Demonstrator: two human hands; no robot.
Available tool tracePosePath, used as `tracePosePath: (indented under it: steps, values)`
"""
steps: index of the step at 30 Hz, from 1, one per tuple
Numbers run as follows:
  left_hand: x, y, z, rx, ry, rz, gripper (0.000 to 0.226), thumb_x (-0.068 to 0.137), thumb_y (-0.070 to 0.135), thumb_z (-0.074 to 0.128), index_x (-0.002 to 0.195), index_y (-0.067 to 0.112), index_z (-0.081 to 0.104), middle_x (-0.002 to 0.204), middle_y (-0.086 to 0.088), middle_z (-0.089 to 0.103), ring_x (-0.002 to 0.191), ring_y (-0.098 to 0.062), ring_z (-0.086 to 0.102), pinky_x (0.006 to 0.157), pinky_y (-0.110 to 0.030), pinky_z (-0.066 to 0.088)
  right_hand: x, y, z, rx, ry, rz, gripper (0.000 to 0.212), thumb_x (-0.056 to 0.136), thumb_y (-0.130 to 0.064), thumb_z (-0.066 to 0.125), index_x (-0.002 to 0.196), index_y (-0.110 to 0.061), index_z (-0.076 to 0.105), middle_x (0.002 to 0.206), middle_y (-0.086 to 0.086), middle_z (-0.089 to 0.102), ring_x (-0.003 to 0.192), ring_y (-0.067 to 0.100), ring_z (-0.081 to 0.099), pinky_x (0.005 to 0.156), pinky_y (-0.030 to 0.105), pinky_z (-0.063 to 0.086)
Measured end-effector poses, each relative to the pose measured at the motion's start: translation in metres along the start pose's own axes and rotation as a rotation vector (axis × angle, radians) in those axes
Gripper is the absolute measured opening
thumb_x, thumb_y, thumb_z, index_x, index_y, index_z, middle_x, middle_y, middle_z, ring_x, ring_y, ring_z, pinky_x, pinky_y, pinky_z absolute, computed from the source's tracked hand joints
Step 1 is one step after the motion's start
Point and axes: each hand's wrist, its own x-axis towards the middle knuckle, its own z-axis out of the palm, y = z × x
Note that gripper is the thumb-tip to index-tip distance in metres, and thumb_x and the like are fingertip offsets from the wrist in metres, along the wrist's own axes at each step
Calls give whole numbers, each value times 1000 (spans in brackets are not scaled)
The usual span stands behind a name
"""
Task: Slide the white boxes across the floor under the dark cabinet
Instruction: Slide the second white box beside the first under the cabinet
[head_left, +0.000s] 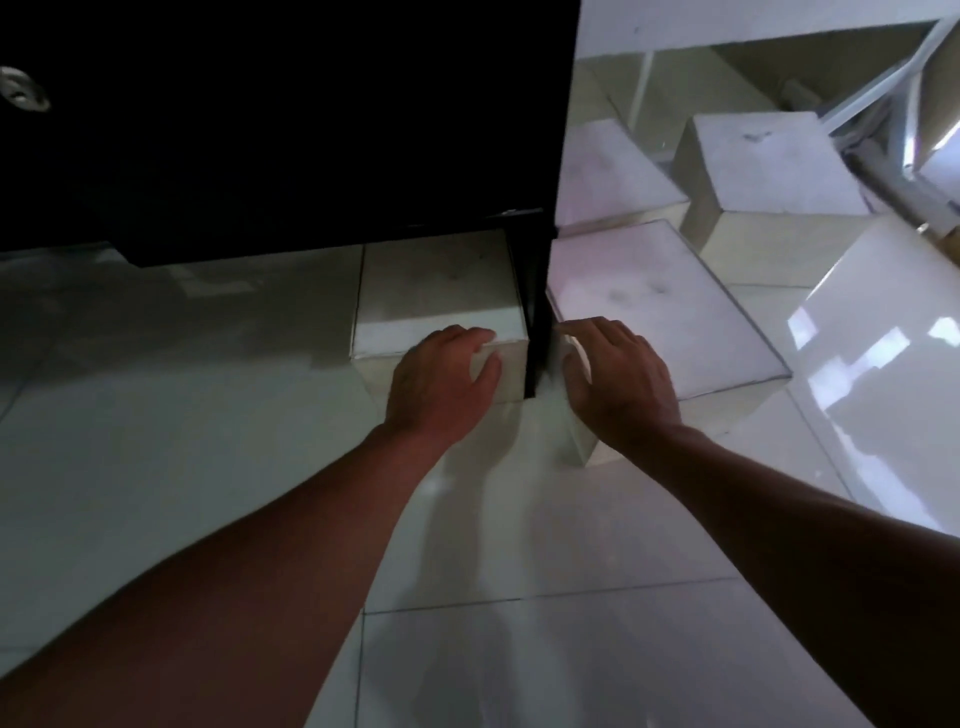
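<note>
A dark cabinet (291, 124) fills the upper left, standing on a thin black leg (535, 322). One white box (436, 296) sits on the floor left of that leg, its far part under the cabinet. My left hand (441, 384) lies flat against its near right corner, fingers spread. A second white box (660, 306) stands on the floor right of the leg, outside the cabinet. My right hand (613, 379) rests on its near left corner, fingers apart. Neither hand is wrapped around a box.
Further white boxes stand at the right: one behind the second box (608, 171), a taller one (774, 161), and a glossy one (893, 322). White metal frame legs (883, 88) cross the upper right corner. The floor is glossy white tile (208, 415).
</note>
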Motion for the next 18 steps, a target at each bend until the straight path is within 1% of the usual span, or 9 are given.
tracePosePath:
  steps: [3, 6, 10, 13, 15, 18]
  values:
    - [-1, 45, 5, -6, -10, 7, 33, 94, 38, 52, 118, 21, 67, 105, 3, 69, 100, -18, 61, 83, -31, 48, -6, 16, -34, 5, 50, 18, 26, 93, -16, 56, 119, -13, 62, 113, 5, 66, 102, 26, 60, 83, 39, 46]
    - [4, 80, 12, -14, -3, -18, 32, 94, 38, 53, 118, 22, 67, 105, 2, 68, 100, -19, 61, 82, -31, 48, -8, 32, -63, 17, 61, 42, 28, 94, -18, 56, 120, -14, 62, 116, 5, 66, 104, 26, 60, 83, 38, 45]
    - [18, 128, 29, -27, -18, -66, 35, 94, 42, 51, 123, 25, 63, 116, 5, 65, 109, -17, 58, 88, -30, 45, -11, 66, -100, 18, 49, 85, 32, 96, -24, 53, 127, -15, 58, 124, 5, 63, 109, 24, 58, 86, 36, 44]
    - [25, 149, 43, -32, -16, -153, 38, 94, 42, 51, 127, 24, 59, 124, 3, 61, 117, -20, 54, 94, -33, 44, -10, 86, -114, 40, 29, 128, 36, 97, -28, 53, 131, -16, 55, 129, 5, 61, 114, 24, 56, 88, 36, 43]
    - [31, 158, 58, -45, -24, -230, 43, 94, 42, 50, 132, 22, 55, 133, 0, 56, 125, -21, 48, 98, -34, 40, -10, 103, -116, 32, 17, 140, 40, 97, -32, 53, 133, -16, 53, 131, 6, 58, 116, 25, 54, 89, 36, 42]
    - [38, 158, 79, -8, -40, -313, 52, 93, 45, 50, 139, 20, 48, 145, -4, 43, 132, -24, 41, 103, -38, 38, -11, 128, -105, 21, -35, 207, 51, 96, -40, 52, 140, -15, 45, 141, 8, 51, 125, 27, 48, 96, 42, 43]
